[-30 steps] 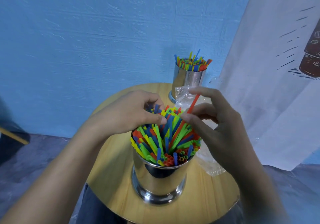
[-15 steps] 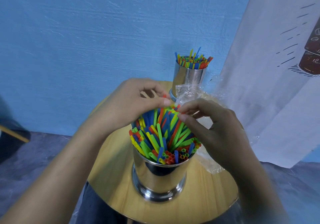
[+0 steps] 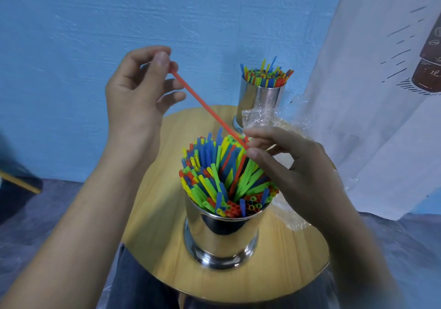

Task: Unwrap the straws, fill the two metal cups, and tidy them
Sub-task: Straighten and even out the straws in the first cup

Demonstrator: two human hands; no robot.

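A near metal cup (image 3: 222, 232) stands on the round wooden table (image 3: 157, 225), packed with coloured straws (image 3: 214, 177) that lean in several directions. My left hand (image 3: 138, 93) is raised above and left of the cup and pinches the top end of a red straw (image 3: 202, 103). That straw slants down to the right. My right hand (image 3: 293, 172) pinches its lower part at the cup's far right rim. A far metal cup (image 3: 260, 98), also full of straws, stands at the table's back edge.
Crumpled clear plastic wrap (image 3: 267, 117) lies on the table between the two cups and behind my right hand. A blue wall is behind the table. A white printed cloth (image 3: 370, 93) hangs at the right. My legs show under the table's front edge.
My left hand has risen up and to the left, drawing a red straw out of the bundle. My right hand stayed at the cup's rim.
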